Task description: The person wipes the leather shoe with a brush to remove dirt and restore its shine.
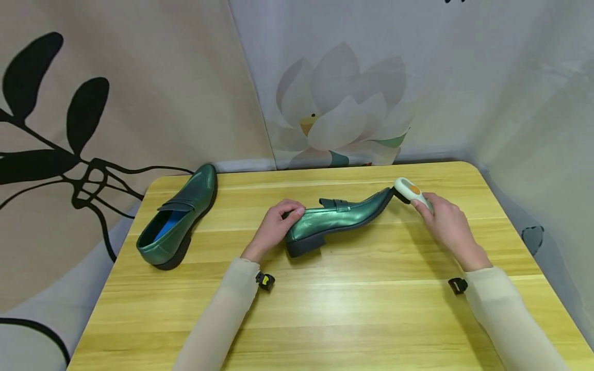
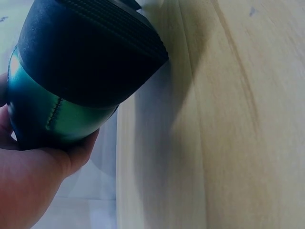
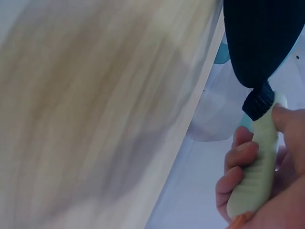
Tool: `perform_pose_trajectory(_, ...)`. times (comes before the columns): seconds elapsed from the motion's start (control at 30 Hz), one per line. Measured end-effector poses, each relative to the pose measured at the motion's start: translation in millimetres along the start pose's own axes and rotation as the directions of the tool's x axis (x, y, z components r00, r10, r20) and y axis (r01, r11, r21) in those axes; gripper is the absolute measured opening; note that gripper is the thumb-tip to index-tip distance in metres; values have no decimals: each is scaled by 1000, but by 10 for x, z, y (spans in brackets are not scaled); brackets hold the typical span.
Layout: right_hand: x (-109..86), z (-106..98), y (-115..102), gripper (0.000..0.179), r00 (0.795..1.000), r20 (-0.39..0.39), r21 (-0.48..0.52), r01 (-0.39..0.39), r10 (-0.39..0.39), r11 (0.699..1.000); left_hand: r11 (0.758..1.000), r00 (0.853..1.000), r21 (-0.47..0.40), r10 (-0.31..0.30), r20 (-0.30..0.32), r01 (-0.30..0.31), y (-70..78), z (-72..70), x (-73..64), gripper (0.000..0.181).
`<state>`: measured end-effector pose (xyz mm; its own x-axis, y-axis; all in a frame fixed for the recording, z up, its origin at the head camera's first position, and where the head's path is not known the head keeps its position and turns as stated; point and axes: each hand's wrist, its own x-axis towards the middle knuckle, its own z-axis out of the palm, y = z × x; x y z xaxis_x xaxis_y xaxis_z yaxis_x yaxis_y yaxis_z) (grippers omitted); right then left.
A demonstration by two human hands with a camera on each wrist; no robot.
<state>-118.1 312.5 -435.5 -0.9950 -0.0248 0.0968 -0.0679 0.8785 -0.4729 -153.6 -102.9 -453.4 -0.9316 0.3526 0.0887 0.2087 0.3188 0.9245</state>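
Note:
My left hand (image 1: pixel 280 222) grips a shiny green loafer (image 1: pixel 343 216) by the back of its opening, thumb and fingers around the heel end. The shoe is held toe to the right, its toe raised, and its dark heel block (image 2: pixel 95 47) fills the top of the left wrist view. In my right hand (image 1: pixel 447 221) is a small brush with a pale green handle (image 3: pixel 257 167) and an orange spot. Its dark bristles (image 3: pixel 259 101) meet the tip of the shoe's toe. The matching green loafer (image 1: pixel 181 219), with a blue insole, stands on the table at the left.
The light wooden table (image 1: pixel 362 314) has rounded far corners. Behind it hangs a pale cloth backdrop (image 1: pixel 464 77) with a printed flower and dark leaves. The standing loafer is close to the table's left edge.

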Motion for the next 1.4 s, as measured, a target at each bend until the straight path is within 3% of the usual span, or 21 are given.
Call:
perform_pose_trajectory(0.3,45,22,-10,66,999,27,-19,-28,28,999,1000,1000,7,-9,-3,9,-12,14,-5,27)
perform_pose_trajectory(0.6,-121,21,-234,52,994,-55,-28,93,-94,995,1000,999,14,-24,-24,25,-14,-4,-6,30)
perform_pose_trajectory(0.97,69,71,-14,61,999,15,-33,-34,35,999,1000,1000,0,-10,-4,10,-71,36,-7,29)
perform_pose_trajectory(1.27,-96,58,-273,56,997,-51,-5,52,-52,999,1000,1000,-9,-15,-18,15,-49,26,-13,30)
perform_pose_trajectory(1.4,-109,73,-238,56,997,-60,-10,48,-49,999,1000,1000,-6,-3,-15,3,-60,38,-17,29)
